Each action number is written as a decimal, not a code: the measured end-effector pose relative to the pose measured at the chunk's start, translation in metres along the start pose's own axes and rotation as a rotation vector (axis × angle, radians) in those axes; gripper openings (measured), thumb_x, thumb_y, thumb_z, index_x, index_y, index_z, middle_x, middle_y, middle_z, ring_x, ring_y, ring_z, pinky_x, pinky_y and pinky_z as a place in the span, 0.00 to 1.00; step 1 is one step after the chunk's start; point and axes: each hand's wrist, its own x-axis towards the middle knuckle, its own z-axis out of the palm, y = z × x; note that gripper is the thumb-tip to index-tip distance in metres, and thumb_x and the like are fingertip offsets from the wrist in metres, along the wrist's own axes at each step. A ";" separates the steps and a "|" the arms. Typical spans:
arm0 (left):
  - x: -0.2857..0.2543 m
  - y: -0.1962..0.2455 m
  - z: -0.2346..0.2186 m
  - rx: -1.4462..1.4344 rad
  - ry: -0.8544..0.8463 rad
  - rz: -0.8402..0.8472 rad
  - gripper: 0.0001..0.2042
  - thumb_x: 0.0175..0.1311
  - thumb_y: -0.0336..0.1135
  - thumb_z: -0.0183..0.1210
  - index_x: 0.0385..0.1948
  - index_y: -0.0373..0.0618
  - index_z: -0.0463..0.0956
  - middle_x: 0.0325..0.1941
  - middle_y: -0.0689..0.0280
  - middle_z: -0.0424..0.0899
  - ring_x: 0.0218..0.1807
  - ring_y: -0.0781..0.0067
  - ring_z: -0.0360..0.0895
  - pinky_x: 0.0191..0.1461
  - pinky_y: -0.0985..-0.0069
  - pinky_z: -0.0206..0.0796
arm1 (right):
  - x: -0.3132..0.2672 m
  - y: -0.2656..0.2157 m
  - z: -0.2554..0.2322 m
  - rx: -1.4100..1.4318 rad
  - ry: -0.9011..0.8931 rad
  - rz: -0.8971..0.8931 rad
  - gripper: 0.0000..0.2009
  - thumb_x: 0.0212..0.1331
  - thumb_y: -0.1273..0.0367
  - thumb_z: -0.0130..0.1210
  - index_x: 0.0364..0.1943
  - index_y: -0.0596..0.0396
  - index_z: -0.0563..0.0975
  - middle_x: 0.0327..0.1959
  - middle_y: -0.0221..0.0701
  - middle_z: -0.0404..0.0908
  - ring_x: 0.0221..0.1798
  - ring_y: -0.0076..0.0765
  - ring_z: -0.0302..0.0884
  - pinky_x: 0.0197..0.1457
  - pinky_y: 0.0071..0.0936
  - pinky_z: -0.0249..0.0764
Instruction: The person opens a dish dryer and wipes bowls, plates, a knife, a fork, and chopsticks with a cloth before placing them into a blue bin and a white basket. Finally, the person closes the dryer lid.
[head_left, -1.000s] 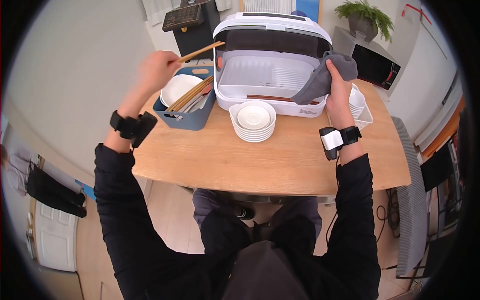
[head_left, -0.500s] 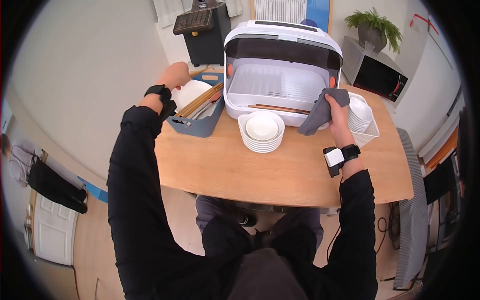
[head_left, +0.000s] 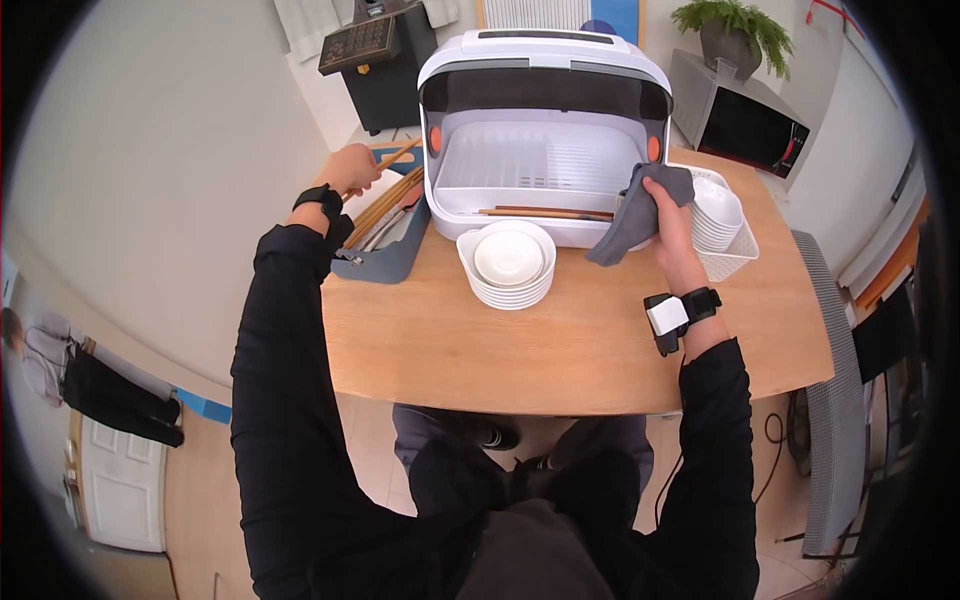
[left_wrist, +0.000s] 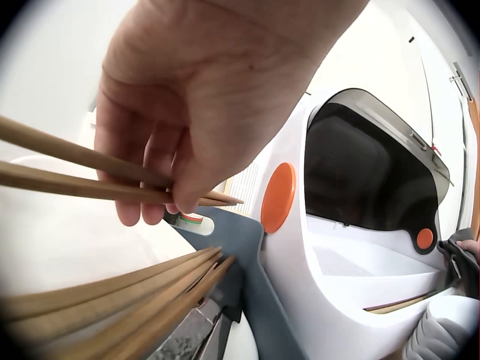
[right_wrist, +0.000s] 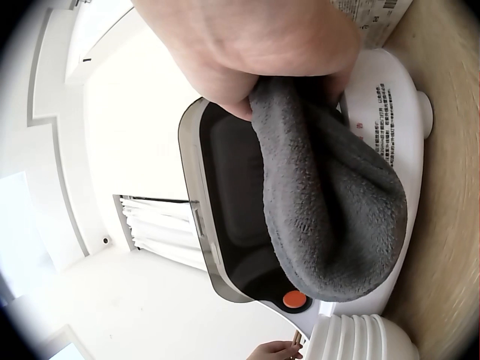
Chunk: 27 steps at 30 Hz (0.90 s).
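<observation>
The left hand [head_left: 352,170] pinches a pair of wooden chopsticks [left_wrist: 82,191] above the blue-grey basket [head_left: 385,268], where more chopsticks [head_left: 380,212], some cutlery and a white bowl lie. In the right hand [head_left: 672,228] is a bunched grey cloth [right_wrist: 322,202], gripped at the front right of a white cabinet [head_left: 570,235] whose dark lid is raised. Two or more chopsticks [head_left: 545,213] lie along the cabinet's front ledge. Just before it stands a stack of white bowls [head_left: 508,262].
At the right a white basket [head_left: 730,262] holds more stacked bowls [head_left: 717,215]. Behind it are a microwave [head_left: 745,125] and a potted plant [head_left: 730,45]. A black stand [head_left: 385,85] is at the back left. The wooden table [head_left: 570,350] curves along its front edge.
The left hand has lowered from beside the cabinet's upper left to over the blue-grey basket, with its chopsticks. The right hand and its cloth have come down a little along the cabinet's right side.
</observation>
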 end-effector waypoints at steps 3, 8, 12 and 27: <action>-0.006 -0.005 -0.002 -0.001 -0.032 0.030 0.09 0.61 0.34 0.61 0.37 0.37 0.81 0.25 0.65 0.84 0.24 0.75 0.81 0.28 0.74 0.72 | 0.003 0.003 0.000 -0.030 0.019 -0.015 0.28 0.59 0.70 0.61 0.64 0.58 0.67 0.61 0.34 0.72 0.61 0.35 0.71 0.64 0.31 0.68; -0.007 -0.009 0.001 0.037 -0.093 0.017 0.09 0.61 0.34 0.60 0.38 0.38 0.81 0.26 0.66 0.84 0.25 0.75 0.81 0.29 0.75 0.71 | 0.007 0.009 -0.004 -0.024 -0.015 -0.025 0.27 0.59 0.68 0.62 0.63 0.56 0.68 0.59 0.31 0.74 0.61 0.33 0.71 0.65 0.31 0.67; -0.006 -0.014 0.002 0.111 -0.140 -0.026 0.09 0.61 0.33 0.60 0.37 0.38 0.82 0.25 0.66 0.83 0.24 0.75 0.80 0.28 0.74 0.70 | 0.009 0.010 -0.005 -0.005 -0.037 -0.061 0.27 0.58 0.69 0.62 0.62 0.58 0.68 0.59 0.33 0.74 0.60 0.34 0.71 0.64 0.31 0.68; 0.007 -0.017 0.019 0.207 -0.120 0.020 0.15 0.57 0.38 0.62 0.41 0.37 0.82 0.32 0.60 0.85 0.32 0.67 0.84 0.33 0.72 0.76 | -0.003 -0.005 0.009 0.057 -0.024 -0.076 0.28 0.60 0.60 0.63 0.64 0.49 0.68 0.62 0.29 0.71 0.65 0.31 0.66 0.65 0.33 0.66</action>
